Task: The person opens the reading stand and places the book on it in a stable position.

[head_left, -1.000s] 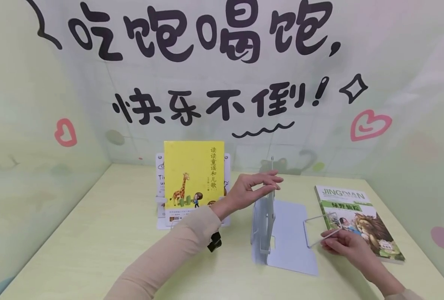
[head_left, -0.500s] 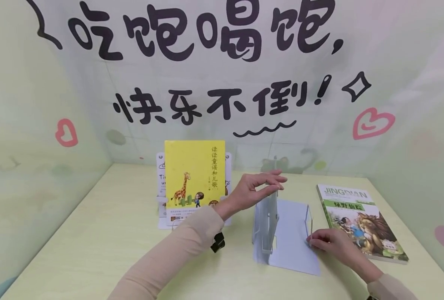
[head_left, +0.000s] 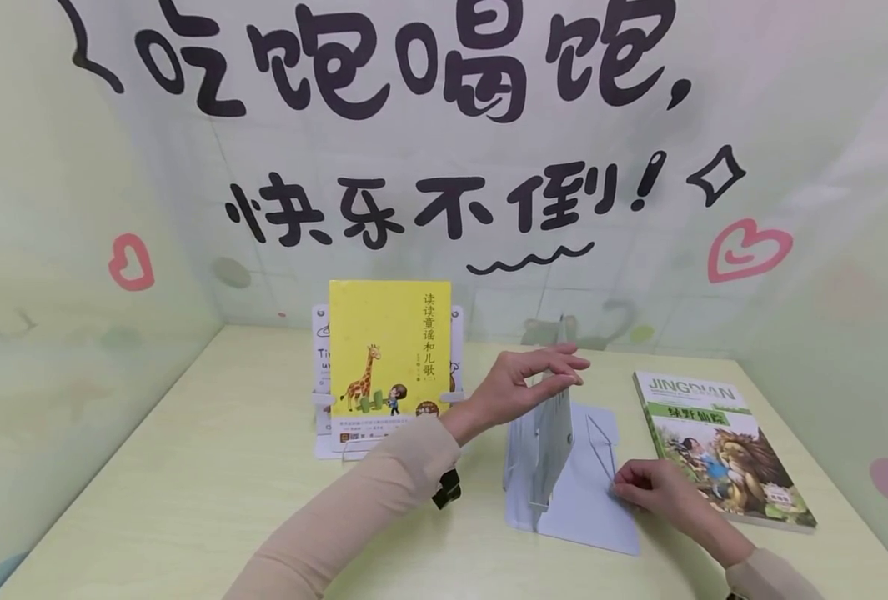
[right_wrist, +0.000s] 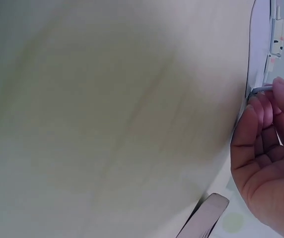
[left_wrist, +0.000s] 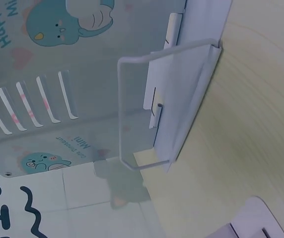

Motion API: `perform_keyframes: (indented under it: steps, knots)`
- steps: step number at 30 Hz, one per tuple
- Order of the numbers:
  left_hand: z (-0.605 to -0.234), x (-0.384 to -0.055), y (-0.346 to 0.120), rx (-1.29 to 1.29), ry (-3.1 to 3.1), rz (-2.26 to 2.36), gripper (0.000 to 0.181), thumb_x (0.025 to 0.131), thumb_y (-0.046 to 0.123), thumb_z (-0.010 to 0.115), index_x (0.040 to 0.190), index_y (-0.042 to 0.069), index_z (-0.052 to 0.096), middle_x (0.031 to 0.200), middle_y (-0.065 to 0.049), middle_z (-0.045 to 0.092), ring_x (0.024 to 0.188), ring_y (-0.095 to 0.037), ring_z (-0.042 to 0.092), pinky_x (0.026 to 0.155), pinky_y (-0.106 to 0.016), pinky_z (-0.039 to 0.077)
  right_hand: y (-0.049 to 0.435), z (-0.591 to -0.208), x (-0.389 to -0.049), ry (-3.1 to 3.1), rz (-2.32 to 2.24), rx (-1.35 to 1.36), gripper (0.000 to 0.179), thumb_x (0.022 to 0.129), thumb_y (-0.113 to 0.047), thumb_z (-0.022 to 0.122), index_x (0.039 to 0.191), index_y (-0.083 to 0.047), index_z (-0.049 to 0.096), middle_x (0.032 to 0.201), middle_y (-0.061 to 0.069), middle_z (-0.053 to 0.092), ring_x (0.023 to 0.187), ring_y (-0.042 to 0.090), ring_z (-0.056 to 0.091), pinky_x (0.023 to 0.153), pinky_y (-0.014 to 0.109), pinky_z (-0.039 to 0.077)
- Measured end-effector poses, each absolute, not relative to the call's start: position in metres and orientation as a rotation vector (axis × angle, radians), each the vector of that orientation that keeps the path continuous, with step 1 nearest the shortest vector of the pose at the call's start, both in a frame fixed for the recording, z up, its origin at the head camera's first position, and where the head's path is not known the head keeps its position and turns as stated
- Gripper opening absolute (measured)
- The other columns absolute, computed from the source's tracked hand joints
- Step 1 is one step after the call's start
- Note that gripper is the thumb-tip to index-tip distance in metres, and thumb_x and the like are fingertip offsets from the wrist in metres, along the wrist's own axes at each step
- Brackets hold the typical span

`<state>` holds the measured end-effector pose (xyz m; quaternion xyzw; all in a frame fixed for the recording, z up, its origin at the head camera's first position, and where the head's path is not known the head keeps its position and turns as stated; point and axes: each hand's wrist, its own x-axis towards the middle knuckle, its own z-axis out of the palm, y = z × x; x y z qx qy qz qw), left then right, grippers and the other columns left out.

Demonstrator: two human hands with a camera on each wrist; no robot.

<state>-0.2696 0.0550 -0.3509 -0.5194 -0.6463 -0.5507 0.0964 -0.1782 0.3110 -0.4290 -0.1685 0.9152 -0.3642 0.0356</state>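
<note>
A pale blue-grey metal book stand stands open on the table, its panel (head_left: 558, 446) upright and its base plate (head_left: 597, 512) flat. My left hand (head_left: 522, 383) pinches the panel near its top edge. To the right of the panel, my right hand (head_left: 657, 492) pinches a thin wire loop (head_left: 601, 450) low over the base plate. In the right wrist view, thumb and fingertips meet on the wire (right_wrist: 262, 89). The left wrist view shows the panel's dinosaur print (left_wrist: 52, 25), its slots and another wire loop (left_wrist: 120, 109) at its foot.
A yellow book (head_left: 387, 350) leans on another stand (head_left: 322, 425) at the back left. Right of my right hand, a book with a lion cover (head_left: 729, 450) lies flat. Printed walls (head_left: 98, 208) enclose the table (head_left: 211, 467) behind and at both sides.
My right hand has moved left, and the wire loop has swung from over the lion book to above the base plate. The panel's top has shifted slightly right with my left hand.
</note>
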Motion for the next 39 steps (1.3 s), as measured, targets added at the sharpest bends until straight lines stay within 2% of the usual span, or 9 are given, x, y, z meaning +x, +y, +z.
perform_keyframes:
  steps: [8, 20, 27, 39]
  knots:
    - [-0.333, -0.251, 0.064, -1.546, -1.916, -1.603, 0.009, 0.087, -0.007, 0.059, 0.093, -0.006, 0.066, 0.11, -0.023, 0.066, 0.125, -0.032, 0.05, 0.106, -0.027, 0.038, 0.312, -0.428, -0.177, 2.759, -1.124, -0.538, 0.011, 0.086, -0.01, 0.067, 0.077, -0.006, 0.062, 0.067, -0.008, 0.056, 0.057, -0.004, 0.041, 0.05, 0.018, 0.038]
    - [-0.351, -0.263, 0.081, -1.541, -1.928, -1.607, 0.01, 0.088, -0.002, 0.06, 0.095, -0.001, 0.068, 0.113, -0.017, 0.066, 0.128, -0.023, 0.048, 0.104, -0.024, 0.039, 0.315, -0.429, -0.179, 2.715, -1.139, -0.478, 0.011, 0.087, -0.012, 0.066, 0.078, -0.005, 0.064, 0.067, -0.006, 0.057, 0.056, -0.004, 0.042, 0.05, 0.018, 0.038]
    - [-0.331, -0.245, 0.079, -1.553, -1.91, -1.609, 0.009, 0.087, -0.007, 0.059, 0.092, -0.006, 0.066, 0.109, -0.023, 0.066, 0.124, -0.032, 0.05, 0.104, -0.024, 0.04, 0.316, -0.429, -0.181, 2.71, -1.136, -0.465, 0.011, 0.087, -0.013, 0.066, 0.08, -0.005, 0.067, 0.067, -0.004, 0.06, 0.055, -0.003, 0.043, 0.05, 0.018, 0.039]
    - [-0.329, -0.24, 0.087, -1.548, -1.907, -1.612, 0.008, 0.086, -0.005, 0.061, 0.091, -0.006, 0.067, 0.108, -0.022, 0.067, 0.124, -0.032, 0.05, 0.103, -0.022, 0.039, 0.317, -0.43, -0.181, 2.641, -1.19, -0.394, 0.014, 0.087, -0.014, 0.066, 0.083, -0.001, 0.067, 0.071, 0.002, 0.063, 0.055, -0.002, 0.045, 0.05, 0.018, 0.041]
